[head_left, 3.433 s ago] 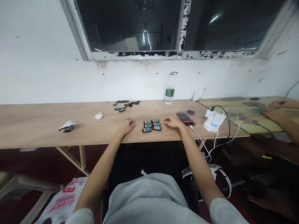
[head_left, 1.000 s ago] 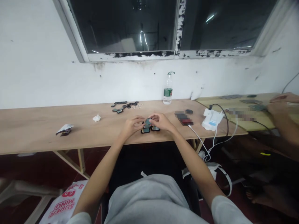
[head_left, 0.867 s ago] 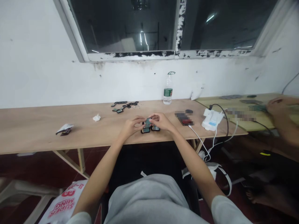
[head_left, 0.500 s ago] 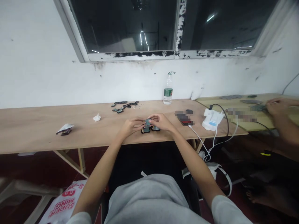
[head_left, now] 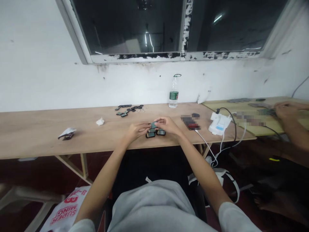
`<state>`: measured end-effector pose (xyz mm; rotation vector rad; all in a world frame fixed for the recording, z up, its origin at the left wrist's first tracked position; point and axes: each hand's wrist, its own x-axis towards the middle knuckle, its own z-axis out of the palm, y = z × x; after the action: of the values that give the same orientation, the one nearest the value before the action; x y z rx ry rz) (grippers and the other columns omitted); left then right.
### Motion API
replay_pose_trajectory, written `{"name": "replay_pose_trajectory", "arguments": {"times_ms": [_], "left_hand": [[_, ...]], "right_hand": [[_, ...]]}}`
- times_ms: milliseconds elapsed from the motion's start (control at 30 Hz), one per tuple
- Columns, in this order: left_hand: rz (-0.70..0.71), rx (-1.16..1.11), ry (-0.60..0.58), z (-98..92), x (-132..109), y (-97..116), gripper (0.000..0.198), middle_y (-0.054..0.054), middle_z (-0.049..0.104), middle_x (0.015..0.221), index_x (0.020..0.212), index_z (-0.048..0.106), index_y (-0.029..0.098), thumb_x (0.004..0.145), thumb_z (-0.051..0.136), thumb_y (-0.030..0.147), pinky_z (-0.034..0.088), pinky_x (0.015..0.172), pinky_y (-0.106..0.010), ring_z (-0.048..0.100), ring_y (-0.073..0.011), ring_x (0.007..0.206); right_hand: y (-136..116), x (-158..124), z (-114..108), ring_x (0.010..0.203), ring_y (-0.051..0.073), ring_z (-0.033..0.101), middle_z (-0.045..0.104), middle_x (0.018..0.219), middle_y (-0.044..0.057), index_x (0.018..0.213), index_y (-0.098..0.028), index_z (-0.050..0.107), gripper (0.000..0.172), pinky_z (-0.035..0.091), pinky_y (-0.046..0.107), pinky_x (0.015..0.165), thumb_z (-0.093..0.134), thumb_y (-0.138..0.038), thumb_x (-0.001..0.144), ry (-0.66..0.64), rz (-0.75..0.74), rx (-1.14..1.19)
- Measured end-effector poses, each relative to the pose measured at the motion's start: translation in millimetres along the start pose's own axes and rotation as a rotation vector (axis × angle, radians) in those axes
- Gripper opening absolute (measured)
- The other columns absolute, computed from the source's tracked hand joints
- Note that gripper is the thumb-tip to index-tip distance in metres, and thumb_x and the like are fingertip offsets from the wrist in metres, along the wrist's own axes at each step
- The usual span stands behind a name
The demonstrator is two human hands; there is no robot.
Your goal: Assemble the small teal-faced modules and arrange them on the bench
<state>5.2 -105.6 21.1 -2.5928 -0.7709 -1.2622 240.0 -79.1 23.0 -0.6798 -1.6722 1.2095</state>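
Observation:
Over the front part of the wooden table, a small flat rectangular piece with a grey-green face [head_left: 153, 125] is pinched between my two hands. My left hand [head_left: 138, 129] has its fingertips at the left edge of this piece. The thumb and fingers of my right hand [head_left: 167, 125] close on its right side. Just below lie similar small black-framed pieces: one nearest the table edge [head_left: 150, 135], and another under my right hand [head_left: 161, 132]. What these pieces are is too small to tell.
More black-framed pieces [head_left: 124, 114] and tiny light bits lie farther back. A water bottle [head_left: 173, 93] stands by the wall. Rightward are a blurred-out phone [head_left: 190, 122], a white power strip [head_left: 219, 124] and cables. Crumpled tissue [head_left: 100, 121] sits left; another person's hand [head_left: 286, 109] works far right.
The held piece has tilted and shifted slightly right and up. My left fingers have drawn back a little, and more of the pieces beneath shows.

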Motion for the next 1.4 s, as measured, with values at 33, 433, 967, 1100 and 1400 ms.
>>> {"name": "replay_pose_trajectory", "arguments": {"times_ms": [33,433,967,1100,1400], "left_hand": [[-0.002,0.007,0.001,0.8,0.1,-0.8,0.024,-0.009,0.077,0.111,0.108,0.077,0.020,0.097,0.064,0.036,0.062,0.092,-0.035,0.075,-0.0218,0.099],[-0.294,0.163,0.075,3.5,-13.5,-25.5,0.031,-0.007,0.078,0.108,0.111,0.075,0.022,0.102,0.053,0.042,0.060,0.082,-0.033,0.076,-0.0233,0.090],[-0.401,0.095,-0.390,13.9,-28.6,-57.8,0.027,-0.009,0.077,0.111,0.098,0.079,0.020,0.093,0.057,0.035,0.054,0.096,-0.038,0.072,-0.0269,0.103],[-0.419,0.073,-0.355,14.3,-29.8,-58.2,0.032,-0.008,0.077,0.113,0.103,0.079,0.020,0.094,0.056,0.041,0.055,0.094,-0.037,0.072,-0.0273,0.103],[-0.441,0.214,-0.194,13.6,-34.2,-64.1,0.041,-0.013,0.076,0.115,0.116,0.074,0.017,0.101,0.041,0.035,0.056,0.090,-0.042,0.072,-0.0305,0.103]], "right_hand": [[0.5,0.3,0.4,0.075,0.018,0.074,0.076,0.090,0.006,0.092,-0.016,0.069,0.027,0.063,0.030,0.072,0.082,-0.034,0.077,0.006,-0.001,0.000],[34.8,17.0,-25.7,0.075,0.019,0.072,0.070,0.084,0.004,0.094,-0.018,0.061,0.017,0.062,0.031,0.068,0.070,-0.021,0.080,0.315,-0.034,-0.180],[59.0,15.4,-53.3,0.099,0.025,0.073,0.078,0.110,0.012,0.107,-0.015,0.078,0.028,0.053,0.029,0.088,0.065,-0.027,0.086,0.157,0.085,-0.807],[50.5,12.0,-51.3,0.087,0.024,0.072,0.079,0.096,0.011,0.092,-0.015,0.078,0.020,0.052,0.028,0.080,0.064,-0.027,0.086,0.198,0.059,-0.901],[47.7,6.2,-39.8,0.053,0.019,0.057,0.062,0.051,0.005,0.052,-0.020,0.065,0.046,0.041,0.028,0.053,0.077,-0.059,0.072,0.182,0.120,-0.954]]}}
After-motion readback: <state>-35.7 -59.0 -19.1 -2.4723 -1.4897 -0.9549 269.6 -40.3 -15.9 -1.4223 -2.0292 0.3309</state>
